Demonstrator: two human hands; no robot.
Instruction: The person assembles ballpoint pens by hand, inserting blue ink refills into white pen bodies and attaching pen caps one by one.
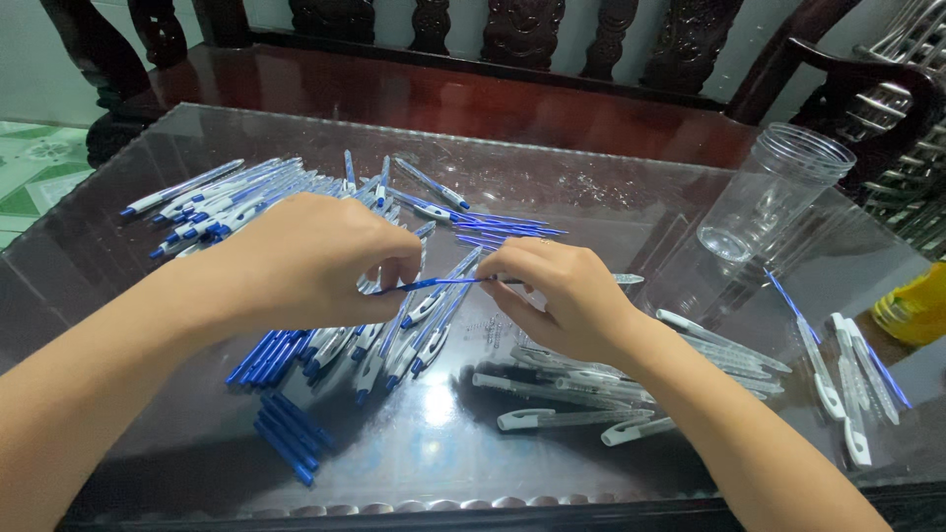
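My left hand [315, 258] and my right hand [557, 296] meet over the middle of a glass-topped table [631, 212]. Between their fingertips they hold a thin blue pen refill [434, 284], lying level, and my right fingers also pinch a clear pen barrel [623, 279] at the refill's right end. Under my left hand lies a heap of blue-and-white pens [394, 340]. More such pens [212, 202] are spread at the far left. Clear empty barrels with white clips [562, 394] lie below my right hand.
A clear plastic jar [774, 192] stands at the far right of the table. Loose blue refills [503, 227] lie behind my hands, and blue pen parts [286, 429] near the front edge. Several barrels [847, 374] lie at the right. A dark carved wooden bench [473, 59] stands behind.
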